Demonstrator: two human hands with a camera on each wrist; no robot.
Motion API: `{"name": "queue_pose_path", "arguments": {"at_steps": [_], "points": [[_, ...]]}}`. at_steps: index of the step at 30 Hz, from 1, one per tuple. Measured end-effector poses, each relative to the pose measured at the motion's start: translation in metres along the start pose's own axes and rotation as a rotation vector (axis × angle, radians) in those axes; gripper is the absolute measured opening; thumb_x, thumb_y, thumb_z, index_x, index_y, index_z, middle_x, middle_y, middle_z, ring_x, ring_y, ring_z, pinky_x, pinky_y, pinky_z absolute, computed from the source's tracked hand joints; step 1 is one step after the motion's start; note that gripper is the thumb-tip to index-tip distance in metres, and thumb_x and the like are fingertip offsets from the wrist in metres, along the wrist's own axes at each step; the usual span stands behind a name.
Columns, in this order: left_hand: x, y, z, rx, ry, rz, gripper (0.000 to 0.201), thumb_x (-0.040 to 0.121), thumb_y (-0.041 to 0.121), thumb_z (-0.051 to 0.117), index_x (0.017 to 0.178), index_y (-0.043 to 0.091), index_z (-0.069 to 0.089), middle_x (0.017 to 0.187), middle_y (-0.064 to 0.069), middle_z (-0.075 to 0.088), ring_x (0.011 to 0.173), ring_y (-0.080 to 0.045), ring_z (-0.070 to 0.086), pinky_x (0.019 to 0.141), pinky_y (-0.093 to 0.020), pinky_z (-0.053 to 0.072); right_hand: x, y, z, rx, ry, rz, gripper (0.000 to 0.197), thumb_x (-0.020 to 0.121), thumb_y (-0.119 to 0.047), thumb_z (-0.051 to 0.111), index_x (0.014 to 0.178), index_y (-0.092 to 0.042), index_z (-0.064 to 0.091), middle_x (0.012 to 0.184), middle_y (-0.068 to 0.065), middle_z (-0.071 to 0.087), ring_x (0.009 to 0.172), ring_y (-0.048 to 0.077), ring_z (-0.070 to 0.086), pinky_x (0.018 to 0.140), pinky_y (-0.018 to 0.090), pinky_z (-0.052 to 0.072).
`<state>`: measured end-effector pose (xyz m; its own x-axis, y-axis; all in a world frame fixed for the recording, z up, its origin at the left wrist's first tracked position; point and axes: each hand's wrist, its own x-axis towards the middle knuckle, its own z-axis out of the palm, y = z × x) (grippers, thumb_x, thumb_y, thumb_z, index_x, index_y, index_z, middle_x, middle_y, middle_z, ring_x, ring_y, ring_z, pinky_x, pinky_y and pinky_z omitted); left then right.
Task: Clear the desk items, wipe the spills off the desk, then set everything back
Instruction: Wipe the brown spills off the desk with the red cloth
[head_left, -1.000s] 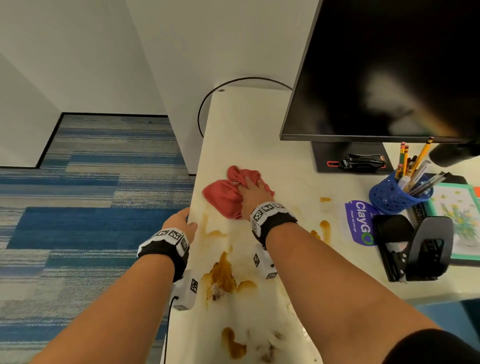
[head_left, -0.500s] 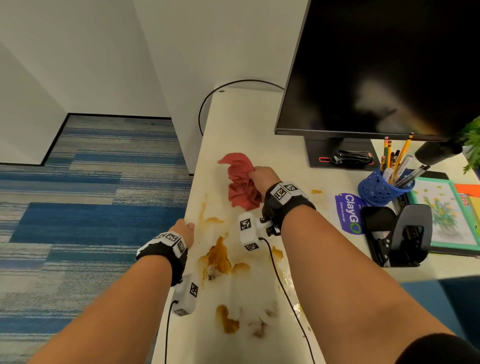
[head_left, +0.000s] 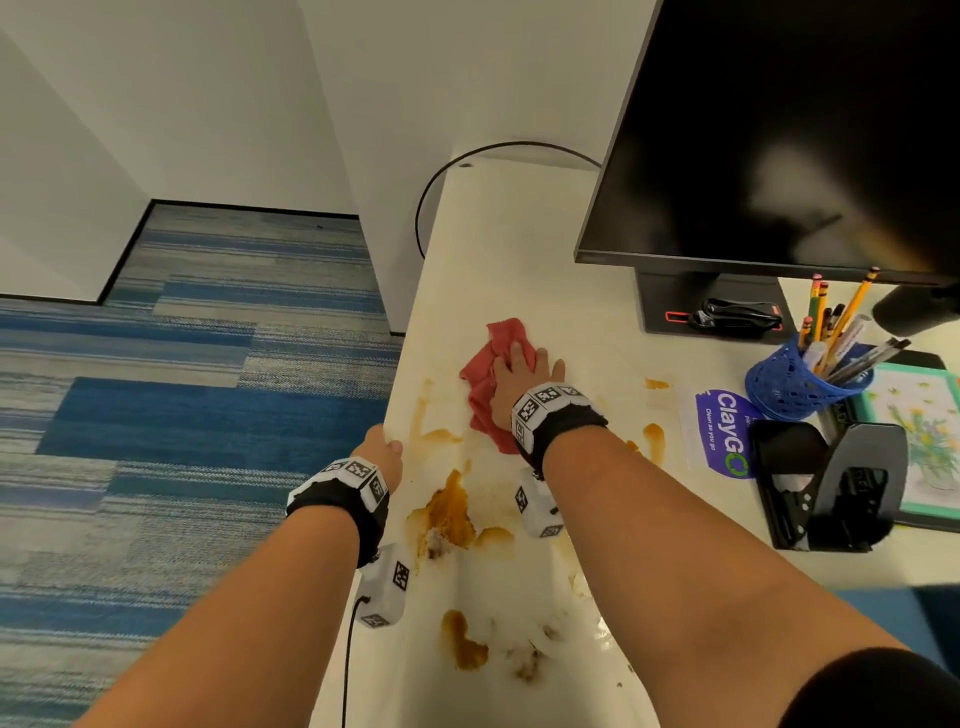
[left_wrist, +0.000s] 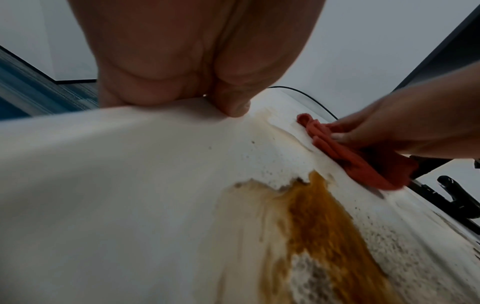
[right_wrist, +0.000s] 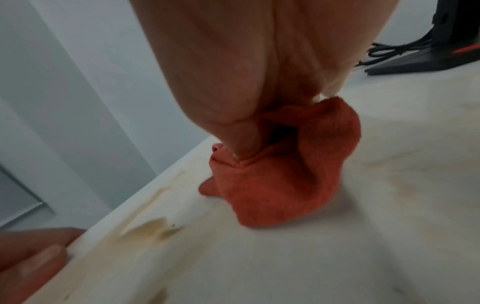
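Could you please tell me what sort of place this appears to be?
Most likely an office workstation: a white desk carries a dark monitor, a blue pencil cup and a black hole punch, with striped blue carpet tiles alongside.

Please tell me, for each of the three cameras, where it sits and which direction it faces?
Head: on the head, looking down at the desk; both forearms, left hand, right hand.
Left wrist: along the left hand gripping the desk edge, toward the spill.
Right wrist: along the right hand pressing the cloth.
All share the cloth.
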<state>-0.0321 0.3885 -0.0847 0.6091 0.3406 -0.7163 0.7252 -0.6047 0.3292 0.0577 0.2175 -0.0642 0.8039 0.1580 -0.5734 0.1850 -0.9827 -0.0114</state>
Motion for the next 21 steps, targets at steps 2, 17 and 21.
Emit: {"name": "queue_pose_path", "arguments": {"at_steps": [2,17,21], "points": [[0.001,0.001,0.0,-0.029,-0.003,0.001,0.046,0.103,0.02,0.03,0.147,0.01,0.022,0.136,-0.022,0.047,0.123,-0.037,0.048,0.099,-0.039,0.039,0.01,-0.01,-0.004,-0.025,0.053,0.014,0.073,0.093,-0.046,0.039,0.154,-0.019,0.011,0.161,0.007,-0.004,0.146,0.041,-0.002,0.118,0.055,0.0],[0.0,0.002,0.002,-0.098,0.013,0.03,0.047,0.101,0.014,0.032,0.147,0.011,0.023,0.133,-0.022,0.05,0.118,-0.038,0.051,0.097,-0.038,0.04,-0.019,-0.002,0.013,-0.136,0.095,-0.18,0.08,0.084,-0.044,0.059,0.151,-0.031,0.017,0.162,-0.002,0.003,0.147,0.037,-0.003,0.113,0.063,-0.002],[-0.004,0.003,0.001,-0.093,0.005,0.021,0.047,0.102,0.014,0.031,0.148,0.011,0.02,0.135,-0.023,0.047,0.121,-0.038,0.049,0.098,-0.038,0.039,-0.018,0.038,0.01,-0.046,0.127,0.151,0.08,0.088,-0.047,0.052,0.153,-0.016,0.016,0.161,0.013,0.007,0.146,0.041,-0.003,0.116,0.059,0.0]]}}
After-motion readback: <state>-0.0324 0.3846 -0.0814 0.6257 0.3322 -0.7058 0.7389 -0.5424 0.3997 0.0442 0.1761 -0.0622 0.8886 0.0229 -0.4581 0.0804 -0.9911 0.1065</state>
